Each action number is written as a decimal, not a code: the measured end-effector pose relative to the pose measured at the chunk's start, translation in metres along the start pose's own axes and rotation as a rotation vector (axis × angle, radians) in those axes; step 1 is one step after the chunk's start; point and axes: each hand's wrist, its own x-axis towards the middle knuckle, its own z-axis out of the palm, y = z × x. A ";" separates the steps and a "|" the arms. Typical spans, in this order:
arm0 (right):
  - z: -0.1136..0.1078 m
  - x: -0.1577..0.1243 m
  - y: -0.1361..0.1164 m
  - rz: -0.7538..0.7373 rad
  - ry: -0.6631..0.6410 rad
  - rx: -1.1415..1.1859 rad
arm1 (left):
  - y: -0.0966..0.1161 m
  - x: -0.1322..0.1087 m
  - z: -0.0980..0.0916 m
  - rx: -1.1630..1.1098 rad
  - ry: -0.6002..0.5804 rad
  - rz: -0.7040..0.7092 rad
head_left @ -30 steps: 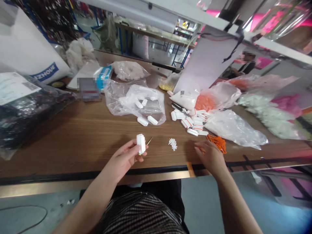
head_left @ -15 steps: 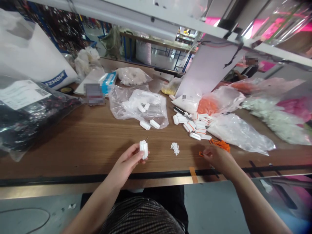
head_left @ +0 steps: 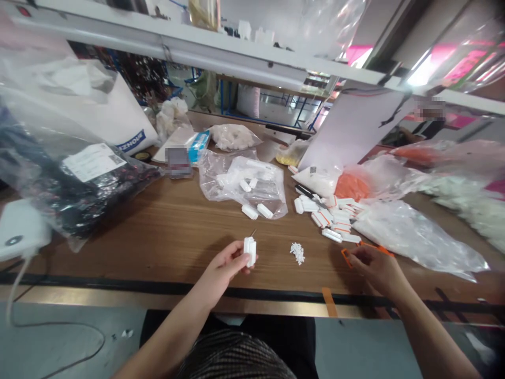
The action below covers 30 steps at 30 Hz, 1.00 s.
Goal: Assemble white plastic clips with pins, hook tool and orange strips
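White block (head_left: pixel 249 251) sits upright in our left hand (head_left: pixel 223 268), its sides held closely by curled fingers, with a thin pin (head_left: pixel 253 232) sticking up from its top. Our right hand (head_left: pixel 374 269) pinches an orange clip (head_left: pixel 346 257) in a narrow grip between its fingertips. Both hands hover over the wooden table (head_left: pixel 118 247), on either side of a small pile of white bits (head_left: pixel 297 253): the block just left of it, the clip to its right. Behind the bits lies a loose heap of white blocks (head_left: pixel 331 221), and a clear bag (head_left: pixel 241 181) holding more white pieces lies behind and to their left. Farther left, well apart from the bits, lies a black bundle in plastic (head_left: pixel 59 173).
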 end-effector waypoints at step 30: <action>0.025 -0.008 -0.027 -0.111 0.008 -0.159 | -0.003 -0.005 -0.004 0.077 0.001 -0.013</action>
